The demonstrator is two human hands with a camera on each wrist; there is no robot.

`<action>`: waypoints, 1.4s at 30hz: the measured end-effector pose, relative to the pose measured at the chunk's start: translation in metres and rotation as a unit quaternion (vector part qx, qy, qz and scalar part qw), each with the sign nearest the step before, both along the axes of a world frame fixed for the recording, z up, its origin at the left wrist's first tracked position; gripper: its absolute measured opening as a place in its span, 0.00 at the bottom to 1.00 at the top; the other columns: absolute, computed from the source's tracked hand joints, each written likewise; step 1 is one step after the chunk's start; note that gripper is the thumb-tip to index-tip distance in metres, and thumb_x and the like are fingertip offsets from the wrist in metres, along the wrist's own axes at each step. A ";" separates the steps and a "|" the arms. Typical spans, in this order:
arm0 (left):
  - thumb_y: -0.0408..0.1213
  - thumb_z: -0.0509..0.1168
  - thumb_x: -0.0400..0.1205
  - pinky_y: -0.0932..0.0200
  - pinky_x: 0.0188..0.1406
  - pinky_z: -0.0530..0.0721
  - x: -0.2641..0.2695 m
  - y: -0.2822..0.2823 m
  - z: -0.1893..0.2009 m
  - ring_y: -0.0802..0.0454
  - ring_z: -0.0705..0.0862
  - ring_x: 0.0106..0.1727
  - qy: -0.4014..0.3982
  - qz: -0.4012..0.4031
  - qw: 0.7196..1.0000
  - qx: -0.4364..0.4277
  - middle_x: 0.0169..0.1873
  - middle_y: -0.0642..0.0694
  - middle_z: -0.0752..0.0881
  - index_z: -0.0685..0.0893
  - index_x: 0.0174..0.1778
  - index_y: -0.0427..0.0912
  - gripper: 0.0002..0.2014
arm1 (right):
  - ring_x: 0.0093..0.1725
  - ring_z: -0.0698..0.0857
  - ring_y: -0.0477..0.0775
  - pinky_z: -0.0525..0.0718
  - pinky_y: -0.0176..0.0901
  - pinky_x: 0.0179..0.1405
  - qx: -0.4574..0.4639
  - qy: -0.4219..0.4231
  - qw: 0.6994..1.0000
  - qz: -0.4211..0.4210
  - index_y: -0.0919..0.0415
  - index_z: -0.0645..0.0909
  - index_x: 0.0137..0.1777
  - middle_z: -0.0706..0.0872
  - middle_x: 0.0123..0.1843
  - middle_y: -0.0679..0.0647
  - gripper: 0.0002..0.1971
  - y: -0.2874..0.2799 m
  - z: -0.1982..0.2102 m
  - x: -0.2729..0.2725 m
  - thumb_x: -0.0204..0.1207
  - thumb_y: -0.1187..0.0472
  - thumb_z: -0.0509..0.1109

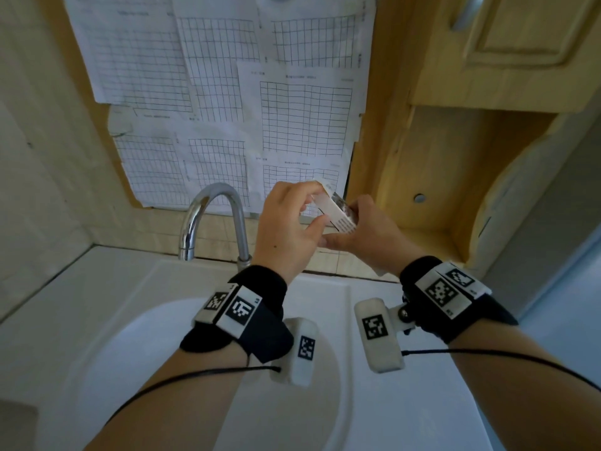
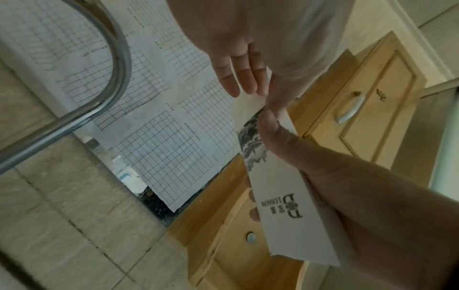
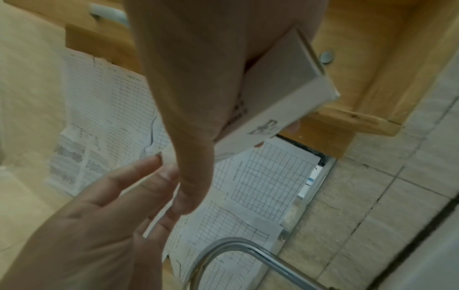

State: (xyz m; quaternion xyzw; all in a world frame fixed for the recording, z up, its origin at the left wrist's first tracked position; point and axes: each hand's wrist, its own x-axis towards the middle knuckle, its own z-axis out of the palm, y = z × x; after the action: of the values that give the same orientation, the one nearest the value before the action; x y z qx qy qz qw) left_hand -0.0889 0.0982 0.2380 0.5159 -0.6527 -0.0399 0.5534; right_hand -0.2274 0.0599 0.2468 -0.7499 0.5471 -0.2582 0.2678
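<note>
A small white carton (image 1: 338, 210) with dark print is held above the basin, in front of the papered wall. My right hand (image 1: 345, 226) grips its lower part, thumb (image 2: 273, 135) on the printed face and fingers (image 2: 251, 196) behind. My left hand (image 1: 317, 207) pinches the carton's upper end between its thumb and fingers (image 2: 238, 80). The left wrist view shows the carton (image 2: 283, 206) with a logo near its lower end. In the right wrist view the carton (image 3: 288, 92) lies under my right palm, and the left fingertips (image 3: 151, 162) touch its far end.
A curved chrome tap (image 1: 211, 219) rises just left of my hands over a white basin (image 1: 113, 336). Several grid-printed sheets (image 1: 227, 92) cover the wall behind. A wooden cabinet (image 1: 520, 43) with an open niche (image 1: 455, 177) stands at the right.
</note>
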 end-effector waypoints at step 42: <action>0.30 0.66 0.77 0.64 0.56 0.83 0.012 0.004 0.011 0.58 0.86 0.50 0.049 -0.057 0.997 -0.002 0.46 0.51 0.88 0.87 0.50 0.41 0.08 | 0.34 0.83 0.53 0.84 0.47 0.40 0.158 -0.229 0.949 0.151 0.69 0.72 0.65 0.85 0.41 0.60 0.42 0.001 -0.004 -0.007 0.53 0.47 0.79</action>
State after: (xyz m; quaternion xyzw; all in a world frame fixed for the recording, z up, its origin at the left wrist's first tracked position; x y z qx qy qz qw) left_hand -0.0765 0.1027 0.2488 0.4742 -0.6534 -0.0955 0.5823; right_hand -0.2346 0.0612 0.2429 -0.6922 0.3855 -0.2901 0.5367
